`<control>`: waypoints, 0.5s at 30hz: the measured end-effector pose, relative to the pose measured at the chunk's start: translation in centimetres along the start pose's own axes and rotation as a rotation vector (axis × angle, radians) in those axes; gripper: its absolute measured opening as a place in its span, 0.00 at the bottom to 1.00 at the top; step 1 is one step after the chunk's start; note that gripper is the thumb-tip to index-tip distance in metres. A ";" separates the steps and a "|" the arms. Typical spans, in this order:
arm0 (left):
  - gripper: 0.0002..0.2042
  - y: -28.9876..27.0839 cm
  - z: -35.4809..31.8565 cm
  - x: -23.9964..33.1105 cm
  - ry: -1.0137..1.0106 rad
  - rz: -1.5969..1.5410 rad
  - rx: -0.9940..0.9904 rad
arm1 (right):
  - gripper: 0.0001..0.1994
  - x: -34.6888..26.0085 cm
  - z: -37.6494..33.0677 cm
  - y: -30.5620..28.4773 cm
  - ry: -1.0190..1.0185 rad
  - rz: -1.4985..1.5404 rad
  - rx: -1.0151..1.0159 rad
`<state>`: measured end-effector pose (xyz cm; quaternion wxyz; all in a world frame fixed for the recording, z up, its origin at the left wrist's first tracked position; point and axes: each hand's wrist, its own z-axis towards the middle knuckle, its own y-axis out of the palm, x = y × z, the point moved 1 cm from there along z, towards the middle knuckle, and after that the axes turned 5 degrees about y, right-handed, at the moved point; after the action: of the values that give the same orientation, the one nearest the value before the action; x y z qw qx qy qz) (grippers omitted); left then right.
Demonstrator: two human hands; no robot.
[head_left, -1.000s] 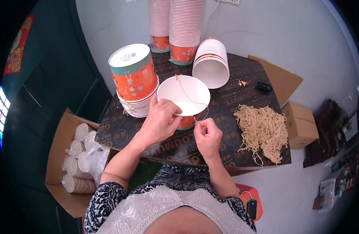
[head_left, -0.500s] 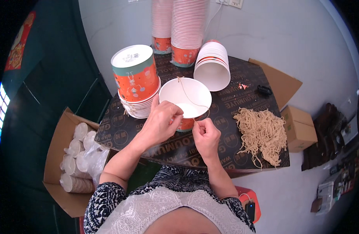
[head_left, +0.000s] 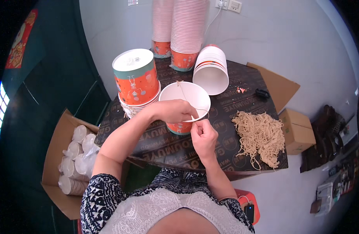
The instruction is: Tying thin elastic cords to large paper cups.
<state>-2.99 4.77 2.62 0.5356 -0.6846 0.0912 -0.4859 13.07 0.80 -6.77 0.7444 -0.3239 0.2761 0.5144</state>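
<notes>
Near the middle of the table [head_left: 167,152], a bucket [head_left: 197,97] stands upright, white inside and orange and teal outside; take it as the centre of the clock. A cord [head_left: 183,91] hangs from the 12 o'clock part of its rim, runs down inside, and loops out over the rim at about 4. The left hand [head_left: 175,110] reaches across the rim at 6 o'clock with its fingers curled inside the mouth (whether they grip anything, I cannot tell). The right hand [head_left: 204,134] is just outside the rim at 5 o'clock, fingers pinched together on the cord.

At 10 o'clock, an upturned bucket [head_left: 135,86] caps a nest of others. Two tall stacks [head_left: 189,31] rise at 12, and a lying stack [head_left: 211,76] at 1 turns its open mouth this way. A tangled cord pile [head_left: 259,136] covers the table between 3 and 4, with a small black object [head_left: 262,93] just short of 3. Off the table, a closed box [head_left: 298,130] sits just past 3, and an open carton [head_left: 62,201] at 8 holds white round stacks [head_left: 72,185] in clear plastic.
</notes>
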 end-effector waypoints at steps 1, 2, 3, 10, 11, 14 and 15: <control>0.12 -0.1 0.3 -0.2 0.002 0.001 -0.001 | 0.06 0.1 0.0 0.0 -0.003 -0.005 -0.001; 0.10 -0.1 0.6 -0.5 -0.022 -0.020 -0.033 | 0.06 0.1 0.0 -0.1 -0.006 -0.010 -0.003; 0.10 0.0 0.7 -0.6 -0.043 -0.041 -0.065 | 0.06 0.0 0.0 -0.2 -0.008 -0.014 0.000; 0.09 1.1 1.1 0.0 -0.035 -0.095 0.003 | 0.05 -1.2 0.0 -2.5 -0.012 -0.032 -0.079; 0.09 1.3 1.0 0.6 -0.037 -0.118 0.028 | 0.04 -1.6 0.1 -3.1 -0.029 -0.056 -0.108; 0.08 2.3 1.1 1.8 -0.025 -0.166 0.070 | 0.03 -2.2 0.1 -5.4 -0.050 -0.132 -0.165; 0.08 2.5 1.1 2.0 -0.035 -0.177 0.104 | 0.03 -2.7 0.1 -6.2 -0.008 -0.157 -0.203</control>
<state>-0.09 3.16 1.76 0.5271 -0.6697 -0.0042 -0.5231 18.09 -2.32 -3.48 0.7469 -0.4160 0.1935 0.4813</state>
